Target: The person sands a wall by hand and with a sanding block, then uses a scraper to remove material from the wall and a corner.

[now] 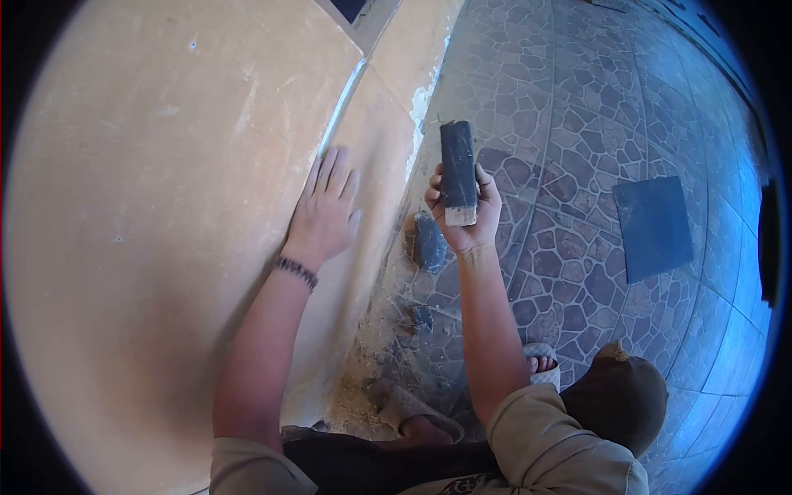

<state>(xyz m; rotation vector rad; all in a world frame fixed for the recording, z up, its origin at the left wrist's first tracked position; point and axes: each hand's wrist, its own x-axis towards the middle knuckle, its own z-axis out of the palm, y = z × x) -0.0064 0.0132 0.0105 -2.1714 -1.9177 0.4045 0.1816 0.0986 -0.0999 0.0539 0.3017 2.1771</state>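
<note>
- We see the right hand (464, 219) clenched around the lower end of a dark sanding block (458, 169), which it holds upright just off the wall (165, 206), out past the wall's corner edge and above the floor.
- The block's pale bottom edge shows above the palm (the thumb wraps one side, the fingers the other), and its upper half stands clear of the fist.
- The left hand (327, 210) lies flat and released on the wall, fingers spread and pointing up, grasping nothing; it is near the block but apart from it, with the wall's corner between them.
- A beaded bracelet (297, 272) sits on that wrist.
- A dark print at the shirt's hem (462, 483) is too cut off for us to read.
- At the foot of the wall, a dark lump (430, 243) lies on the tiled floor (577, 107), directly below the right hand, with a smaller lump (421, 316) nearer us.
- Pale dust and crumbs (355, 396) gather along the wall's base.
- Well away from the wall, a dark flat sheet (654, 227) lies on the tiles.
- A sandalled foot (540, 363) stands on the floor below the right forearm.
</note>
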